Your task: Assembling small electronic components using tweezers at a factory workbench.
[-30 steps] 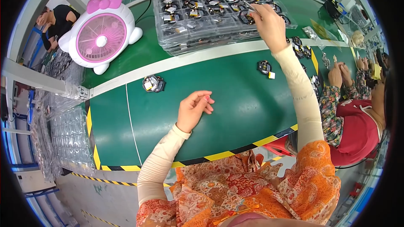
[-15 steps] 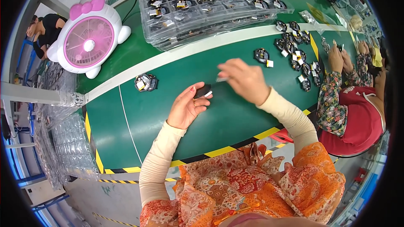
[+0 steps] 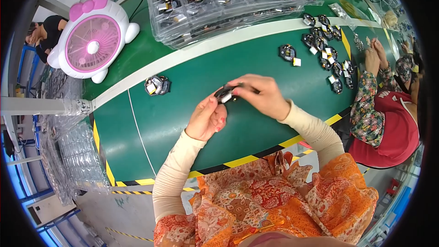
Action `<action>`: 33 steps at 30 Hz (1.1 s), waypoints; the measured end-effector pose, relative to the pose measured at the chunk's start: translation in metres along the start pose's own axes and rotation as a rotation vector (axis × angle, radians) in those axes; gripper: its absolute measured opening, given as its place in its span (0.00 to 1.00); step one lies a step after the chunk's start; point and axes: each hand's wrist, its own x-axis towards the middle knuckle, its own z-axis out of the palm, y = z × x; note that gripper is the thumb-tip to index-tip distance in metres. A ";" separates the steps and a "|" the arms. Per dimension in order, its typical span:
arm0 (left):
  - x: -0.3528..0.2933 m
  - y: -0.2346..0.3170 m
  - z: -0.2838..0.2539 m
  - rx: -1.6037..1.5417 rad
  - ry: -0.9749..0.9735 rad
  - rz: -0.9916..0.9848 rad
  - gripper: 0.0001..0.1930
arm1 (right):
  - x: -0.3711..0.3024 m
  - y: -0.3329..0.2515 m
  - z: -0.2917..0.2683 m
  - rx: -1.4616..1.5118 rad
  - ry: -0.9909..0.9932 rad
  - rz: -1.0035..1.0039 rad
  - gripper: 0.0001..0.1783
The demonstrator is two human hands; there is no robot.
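Above the middle of the green table, a small black round module with a white block [image 3: 225, 96] is held between both of my hands. My left hand [image 3: 206, 118] pinches its near left side with thumb and fingers. The fingers of my right hand [image 3: 264, 95] close on its right and upper side, covering part of it. A similar black module with a silvery-white part [image 3: 157, 85] lies on the table to the left. Another with a white block [image 3: 288, 53] lies to the right, apart from a loose cluster of such modules [image 3: 325, 45].
Stacked clear plastic trays [image 3: 183, 29] with several modules stand beyond the white rail. A pink and white fan [image 3: 93, 48] is at the far left. Clear trays [image 3: 75, 151] pile up beside the table. A co-worker in a red garment [image 3: 391, 128] sits at the right.
My right hand has moved left and down onto the module, which both hands now grip. Before, only my left hand held it. The view has shifted slightly.
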 end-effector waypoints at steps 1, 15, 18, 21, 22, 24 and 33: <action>0.000 0.000 0.003 -0.003 0.011 0.003 0.25 | -0.001 0.004 -0.004 0.002 0.009 0.064 0.09; 0.000 0.005 0.016 0.192 0.192 0.048 0.19 | -0.007 0.006 0.006 -0.244 0.001 -0.088 0.20; -0.001 0.005 0.022 0.118 0.112 0.091 0.22 | -0.008 0.014 0.007 -0.146 -0.023 -0.124 0.21; -0.002 0.004 0.019 0.187 0.106 0.040 0.22 | -0.009 0.009 0.006 -0.178 -0.033 -0.216 0.20; -0.001 0.002 0.018 0.179 0.142 0.046 0.21 | -0.010 0.008 0.006 -0.177 -0.034 -0.215 0.20; 0.002 -0.002 0.009 0.377 0.173 0.094 0.20 | -0.011 0.005 0.006 -0.178 -0.031 -0.196 0.18; 0.003 -0.007 0.023 0.510 0.317 0.246 0.15 | -0.010 0.014 0.005 0.132 -0.102 0.244 0.08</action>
